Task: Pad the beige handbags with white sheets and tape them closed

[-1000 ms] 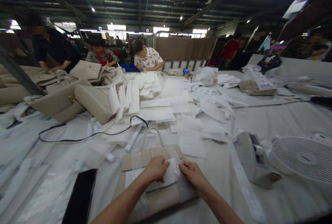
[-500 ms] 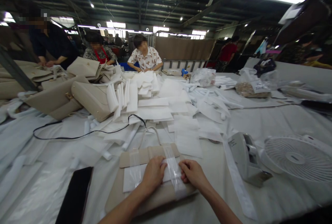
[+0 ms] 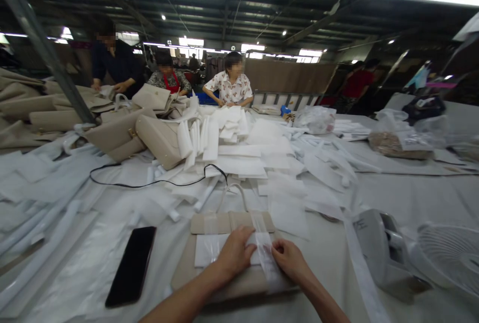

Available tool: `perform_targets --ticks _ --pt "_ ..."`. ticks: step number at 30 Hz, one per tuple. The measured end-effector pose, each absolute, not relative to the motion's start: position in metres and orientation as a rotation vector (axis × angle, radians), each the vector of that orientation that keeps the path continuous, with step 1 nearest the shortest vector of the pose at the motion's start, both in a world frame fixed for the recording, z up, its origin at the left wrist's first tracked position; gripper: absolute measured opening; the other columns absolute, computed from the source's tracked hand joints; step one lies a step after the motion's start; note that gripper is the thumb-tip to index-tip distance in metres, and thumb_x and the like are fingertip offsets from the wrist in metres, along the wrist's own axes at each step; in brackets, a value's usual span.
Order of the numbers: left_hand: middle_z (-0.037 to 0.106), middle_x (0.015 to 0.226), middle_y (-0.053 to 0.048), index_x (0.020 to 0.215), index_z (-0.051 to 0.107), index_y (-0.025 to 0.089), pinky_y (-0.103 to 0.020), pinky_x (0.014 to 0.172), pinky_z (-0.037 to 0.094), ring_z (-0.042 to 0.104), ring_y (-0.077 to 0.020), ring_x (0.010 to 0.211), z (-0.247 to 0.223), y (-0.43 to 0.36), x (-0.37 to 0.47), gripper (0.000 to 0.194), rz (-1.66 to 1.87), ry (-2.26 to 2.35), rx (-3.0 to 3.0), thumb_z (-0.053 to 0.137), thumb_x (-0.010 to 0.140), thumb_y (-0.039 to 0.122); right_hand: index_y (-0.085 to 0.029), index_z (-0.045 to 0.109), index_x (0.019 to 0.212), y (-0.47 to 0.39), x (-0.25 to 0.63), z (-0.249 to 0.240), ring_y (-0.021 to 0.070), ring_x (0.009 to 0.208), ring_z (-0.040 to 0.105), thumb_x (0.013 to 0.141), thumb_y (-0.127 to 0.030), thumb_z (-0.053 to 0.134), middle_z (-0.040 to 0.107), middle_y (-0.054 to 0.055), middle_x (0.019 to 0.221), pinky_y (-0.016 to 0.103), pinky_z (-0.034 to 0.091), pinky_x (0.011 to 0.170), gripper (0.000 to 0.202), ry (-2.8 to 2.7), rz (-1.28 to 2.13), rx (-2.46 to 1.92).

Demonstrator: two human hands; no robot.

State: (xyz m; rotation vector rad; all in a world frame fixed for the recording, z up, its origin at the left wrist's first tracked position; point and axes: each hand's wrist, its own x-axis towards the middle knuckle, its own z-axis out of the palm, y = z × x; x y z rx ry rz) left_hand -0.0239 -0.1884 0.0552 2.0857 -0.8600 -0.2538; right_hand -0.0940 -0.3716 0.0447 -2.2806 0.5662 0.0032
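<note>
A beige handbag (image 3: pixel 213 270) lies flat on the white-covered table in front of me. A white foam sheet (image 3: pixel 205 249) rests on its front, crossed by a strip of clear tape (image 3: pixel 266 258). My left hand (image 3: pixel 235 254) presses down on the white sheet beside the tape. My right hand (image 3: pixel 289 259) rests on the tape's right edge, fingers curled against it. The bag's white-wrapped handle (image 3: pixel 234 194) loops away from me.
A black phone (image 3: pixel 131 264) lies left of the bag. A tape dispenser (image 3: pixel 381 248) and white fan (image 3: pixel 451 253) stand right. White foam sheets (image 3: pixel 239 156), a black cable (image 3: pixel 149 183) and beige bags (image 3: pixel 149 136) fill the middle. Three people (image 3: pixel 231 83) work at the far side.
The camera has swung left, so the scene shifted right. My hands have drawn closer together over the tape strip and white sheet; the bag stays flat.
</note>
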Motion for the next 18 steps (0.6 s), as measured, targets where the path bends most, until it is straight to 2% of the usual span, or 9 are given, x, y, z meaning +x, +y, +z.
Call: perform_targets --ticks 3,6,8,13,18 --pt "0.051 0.135 -0.007 0.125 0.055 0.023 -0.036 0.105 0.039 0.048 -0.0205 0.122 0.065 -0.153 -0.028 0.04 -0.095 -0.887 2.112 0.054 0.085 0.024 -0.021 0.051 0.058 -0.372 -0.093 0.045 0.0198 0.062 0.052 0.067 -0.053 0.048 0.057 0.004 0.06 0.03 0.036 0.06 0.034 0.524 -0.001 -2.273" --pt "0.039 0.145 -0.01 0.131 0.051 0.025 -0.052 0.107 0.032 0.037 -0.0301 0.131 0.062 -0.105 -0.031 0.042 0.139 -0.706 2.347 0.049 0.089 0.034 -0.021 0.049 0.06 -0.371 -0.093 0.045 0.019 0.062 0.05 0.067 -0.056 0.045 0.054 0.002 0.06 0.03 0.036 0.06 0.036 0.504 -0.007 -2.24" --pt "0.031 0.15 -0.011 0.134 0.048 0.025 -0.056 0.106 0.03 0.034 -0.0348 0.132 0.053 -0.078 -0.031 0.046 0.12 -0.525 2.506 0.046 0.09 0.037 -0.022 0.047 0.061 -0.371 -0.093 0.043 0.0181 0.061 0.048 0.068 -0.056 0.044 0.051 0.001 0.059 0.029 0.035 0.059 0.035 0.506 -0.011 -2.219" --pt "0.012 0.157 -0.009 0.142 0.038 0.025 -0.043 0.104 0.037 0.041 -0.0296 0.131 0.027 -0.057 -0.033 0.051 -0.159 -0.441 2.487 0.036 0.093 0.04 -0.023 0.043 0.058 -0.37 -0.095 0.039 0.0175 0.06 0.044 0.067 -0.057 0.043 0.046 0.0 0.058 0.03 0.033 0.059 0.036 0.558 -0.082 -2.203" --pt "0.02 0.155 -0.009 0.137 0.044 0.023 -0.045 0.105 0.038 0.041 -0.0291 0.131 0.005 -0.063 -0.034 0.049 -0.038 -0.421 2.384 0.035 0.091 0.037 -0.022 0.044 0.057 -0.365 -0.097 0.039 0.0174 0.059 0.047 0.066 -0.053 0.042 0.049 0.001 0.057 0.029 0.037 0.057 0.032 0.623 -0.216 -2.167"
